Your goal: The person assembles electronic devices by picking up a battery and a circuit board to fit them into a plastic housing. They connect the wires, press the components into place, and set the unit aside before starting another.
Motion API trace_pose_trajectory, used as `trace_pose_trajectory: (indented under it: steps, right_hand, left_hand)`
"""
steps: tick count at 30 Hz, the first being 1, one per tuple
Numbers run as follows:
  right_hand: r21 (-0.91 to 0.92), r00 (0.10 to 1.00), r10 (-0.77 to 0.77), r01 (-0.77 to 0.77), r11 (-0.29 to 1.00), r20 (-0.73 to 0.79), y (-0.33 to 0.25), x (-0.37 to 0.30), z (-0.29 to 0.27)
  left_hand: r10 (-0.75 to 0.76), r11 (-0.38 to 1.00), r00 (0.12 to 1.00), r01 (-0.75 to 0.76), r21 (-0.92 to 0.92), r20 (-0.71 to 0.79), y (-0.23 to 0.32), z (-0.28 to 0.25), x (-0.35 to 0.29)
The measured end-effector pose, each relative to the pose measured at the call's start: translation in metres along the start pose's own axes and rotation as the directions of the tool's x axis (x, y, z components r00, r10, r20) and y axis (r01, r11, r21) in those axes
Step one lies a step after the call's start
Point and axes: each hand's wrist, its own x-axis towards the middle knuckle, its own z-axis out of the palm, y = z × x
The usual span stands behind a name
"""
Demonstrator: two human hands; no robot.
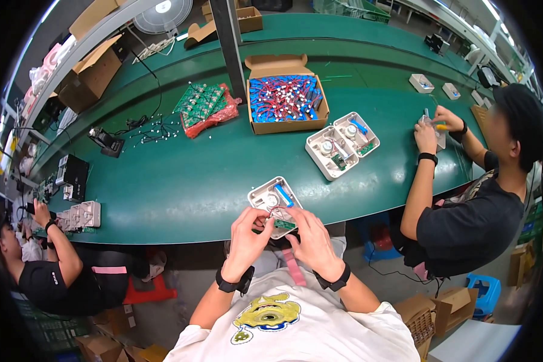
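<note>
At the table's near edge lies a white plastic housing (257, 197), open side up. Inside it are a blue cylindrical battery (283, 195), a round white part (272, 200) and a green circuit board (285, 224) at the near end. Thin red and dark wires (276, 209) run between my hands. My left hand (249, 234) is closed in a pinch on the wires over the housing's left side; its fingertips partly hide the connection. My right hand (315, 240) grips the housing's right side, index finger close to the wires and thumb near the bottom corner.
Beyond sit two filled housings (327, 171), a cardboard box (288, 126) of blue batteries and a stack of green boards (199, 104) on red wrap. Co-workers sit right (473, 205) and left (48, 274). Several housings (81, 216) stand far left. A metal post (228, 48) rises behind.
</note>
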Motion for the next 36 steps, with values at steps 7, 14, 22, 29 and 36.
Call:
trace_pose_trajectory:
  steps: [7, 14, 22, 29, 36]
  right_hand:
    - [0.044, 0.994, 0.042, -0.047, 0.998, 0.103, 0.002, 0.008, -0.007]
    - [-0.077, 0.982, -0.05, 0.065, 0.995, 0.18, -0.005, 0.031, -0.023]
    - [-0.029, 0.944, -0.261, 0.272, 0.962, 0.202, 0.007, 0.046, -0.013]
    - [0.094, 0.967, -0.171, 0.155, 0.983, 0.191, 0.007, 0.041, -0.001]
    - [0.037, 0.979, -0.14, 0.136, 0.99, 0.151, 0.003, 0.036, 0.009]
  left_hand:
    - [0.003, 0.999, 1.0, -0.003, 0.048, 0.002, 0.0, -0.002, 0.001]
    - [0.038, 0.996, 0.998, -0.042, 0.075, 0.054, -0.003, -0.012, 0.003]
    - [0.056, 0.993, 0.983, -0.073, 0.089, 0.172, -0.008, -0.021, 0.012]
    - [-0.02, 0.996, 0.996, 0.012, 0.093, 0.091, -0.006, -0.018, 0.007]
    - [0.006, 0.999, 0.992, -0.01, -0.032, -0.126, -0.005, -0.003, -0.003]
